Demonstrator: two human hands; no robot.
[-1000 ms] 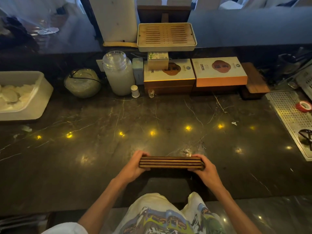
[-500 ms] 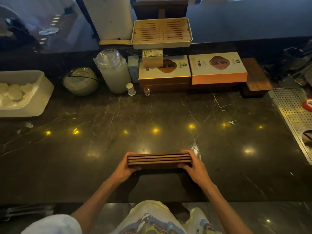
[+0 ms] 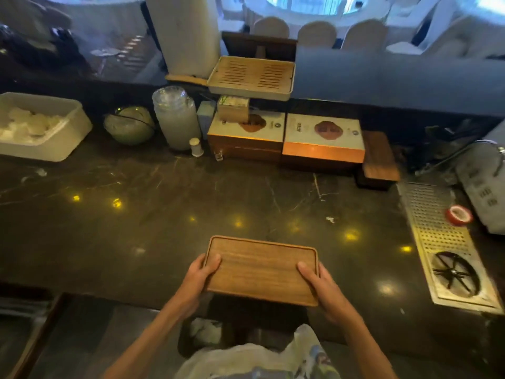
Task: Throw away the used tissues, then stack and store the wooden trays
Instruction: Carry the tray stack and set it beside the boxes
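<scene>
Two hands, left (image 3: 198, 277) and right (image 3: 318, 285), clamp the flat brown rectangular wooden trays (image 3: 261, 269) by their short ends; I judge them rigid, light, smooth, best gripped at the rims.

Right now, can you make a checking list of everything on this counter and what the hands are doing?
Surface: dark marble counter, glossy, light reflections, a few white crumbs.
Job's things: wooden trays held flat over the near edge; only the top one shows.
Clutter: white tub, glass jar, two gift boxes, slatted tea tray, metal drain grate, red tape roll.
Hands: left hand and right hand grip the trays' short ends.
Cables: dark cord over the green bowl.
Surroundings: white chairs behind the counter.
</scene>
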